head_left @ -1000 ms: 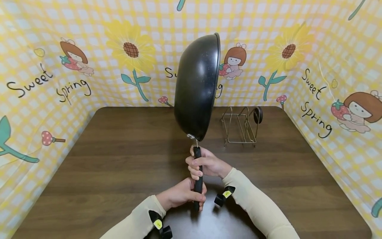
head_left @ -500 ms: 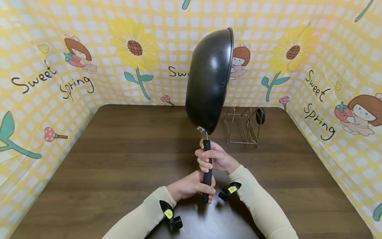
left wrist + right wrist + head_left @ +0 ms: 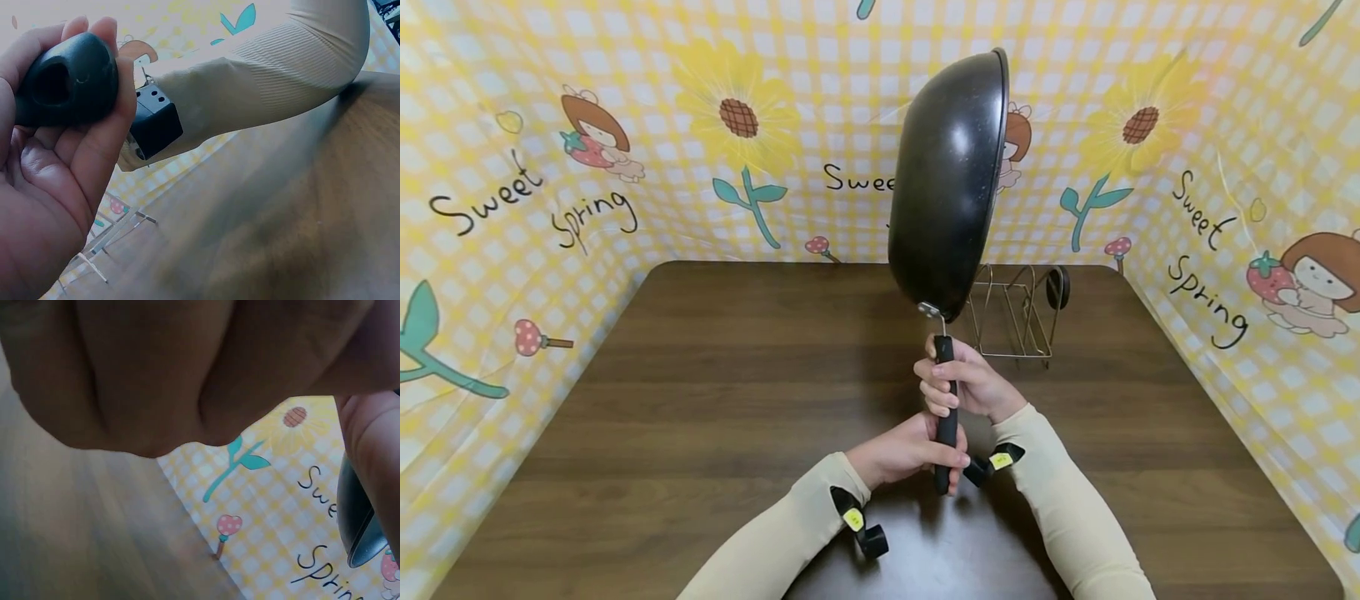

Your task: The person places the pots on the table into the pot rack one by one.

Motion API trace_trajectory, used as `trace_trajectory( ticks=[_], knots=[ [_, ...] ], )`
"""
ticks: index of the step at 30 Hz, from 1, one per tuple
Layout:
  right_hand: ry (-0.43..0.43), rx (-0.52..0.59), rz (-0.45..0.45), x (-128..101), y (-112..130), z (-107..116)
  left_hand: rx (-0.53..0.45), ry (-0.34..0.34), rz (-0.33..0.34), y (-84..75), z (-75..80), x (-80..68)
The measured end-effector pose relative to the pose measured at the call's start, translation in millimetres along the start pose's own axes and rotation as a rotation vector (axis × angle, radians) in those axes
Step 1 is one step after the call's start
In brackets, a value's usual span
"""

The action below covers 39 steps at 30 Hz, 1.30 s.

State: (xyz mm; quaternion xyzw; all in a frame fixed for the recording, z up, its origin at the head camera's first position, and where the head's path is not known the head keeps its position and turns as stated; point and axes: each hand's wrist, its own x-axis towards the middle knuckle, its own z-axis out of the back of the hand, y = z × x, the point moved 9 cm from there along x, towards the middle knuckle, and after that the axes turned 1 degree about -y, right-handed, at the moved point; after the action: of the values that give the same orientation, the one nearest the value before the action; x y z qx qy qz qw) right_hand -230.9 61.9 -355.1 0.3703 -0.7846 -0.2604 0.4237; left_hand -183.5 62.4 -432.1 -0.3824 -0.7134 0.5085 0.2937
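We see a black wok (image 3: 950,179) held up on edge above the table (image 3: 700,400), its rounded underside facing left and its rim turned to the right. Its black handle (image 3: 945,408) hangs straight down from the bowl, and both hands are wrapped around it. Our right hand (image 3: 964,385) takes the upper part, just below the metal bracket, with the fingers curled tight across the grip. Our left hand (image 3: 908,450) takes the lower end, fingers and thumb closed round it; the left wrist view shows the butt of the handle (image 3: 65,81), with its hollow end, pinched between thumb and fingertips. The two hands sit one above the other, close together, a little right of the table's middle and toward its near half.

The right wrist view is mostly filled by curled knuckles (image 3: 156,369), with a slice of the wok's rim (image 3: 359,519) at the right edge.

Behind the wok, on the far right of the table, stands a wire rack (image 3: 1011,312), partly hidden by the bowl. A dark round piece (image 3: 1058,287) sits at its right end. A yellow checked backdrop (image 3: 587,167) printed with sunflowers surrounds the table on three sides.
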Motion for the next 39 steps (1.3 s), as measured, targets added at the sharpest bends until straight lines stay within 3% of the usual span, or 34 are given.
trace_trajectory(
  ticks=[11, 20, 39],
  knots=[
    [0.020, -0.044, 0.018, -12.0, 22.0, -2.0, 0.077, 0.048, -0.020, -5.0, -8.8, 23.1],
    [0.021, -0.042, 0.028, -25.9, 36.2, -4.0, 0.103, 0.044, 0.060, -0.6, -14.3, 38.6],
    [0.017, 0.002, 0.047, -45.1, 57.6, -1.0, 0.100, 0.051, 0.074, 1.4, -24.5, 65.1]
  ],
)
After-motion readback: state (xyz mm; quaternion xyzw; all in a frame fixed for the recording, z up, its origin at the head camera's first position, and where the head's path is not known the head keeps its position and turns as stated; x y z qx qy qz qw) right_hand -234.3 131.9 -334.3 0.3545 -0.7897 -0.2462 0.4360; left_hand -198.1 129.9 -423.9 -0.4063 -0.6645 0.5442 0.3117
